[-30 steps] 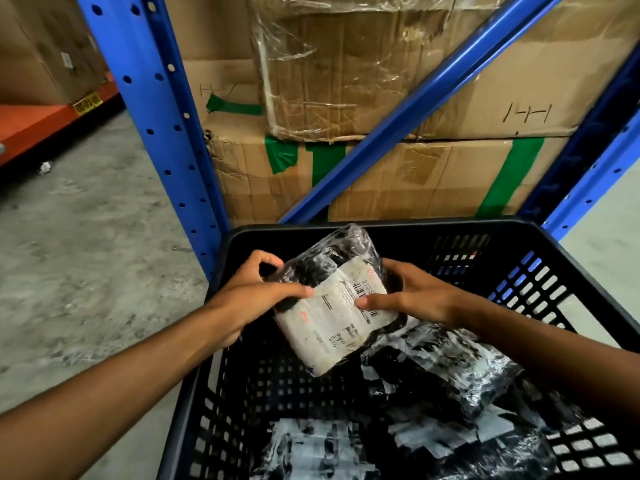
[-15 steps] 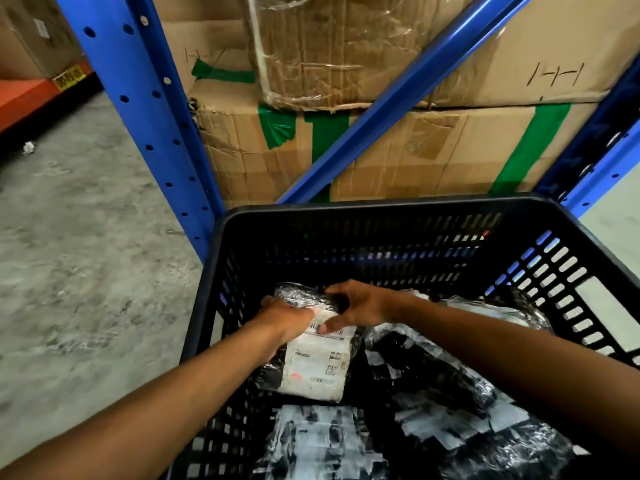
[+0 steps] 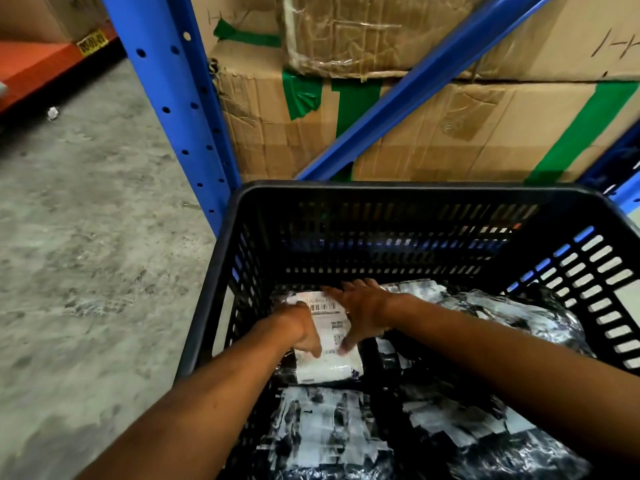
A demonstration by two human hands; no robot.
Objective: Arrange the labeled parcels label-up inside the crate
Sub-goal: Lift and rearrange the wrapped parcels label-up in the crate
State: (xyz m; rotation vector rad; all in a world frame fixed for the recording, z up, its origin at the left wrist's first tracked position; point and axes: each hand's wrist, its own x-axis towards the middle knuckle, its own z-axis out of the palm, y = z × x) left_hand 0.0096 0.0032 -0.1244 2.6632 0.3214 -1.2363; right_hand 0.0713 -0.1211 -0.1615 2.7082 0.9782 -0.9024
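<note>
A black slatted plastic crate (image 3: 381,190) stands on the floor in front of me. A parcel in black film with a white barcode label (image 3: 332,363) lies label-up in the crate's far left part. My left hand (image 3: 301,330) curls over its left side, fingertips on the label. Palm down, my right hand (image 3: 360,311) rests flat on the parcel's far right part with its fingers spread. Other film-wrapped parcels lie in the near left (image 3: 325,434), the near right (image 3: 485,424) and the far right (image 3: 519,313) of the crate.
Just behind the crate rise a blue rack upright (image 3: 173,98) and a diagonal brace (image 3: 415,81). Stacked cardboard boxes with green tape (image 3: 450,133) sit behind them. Bare concrete floor (image 3: 86,237) stretches left to an orange rack beam (image 3: 41,64).
The parcel went from held above the crate down onto its floor at the far left. My right hand has flattened out on it, and my view has tilted further down.
</note>
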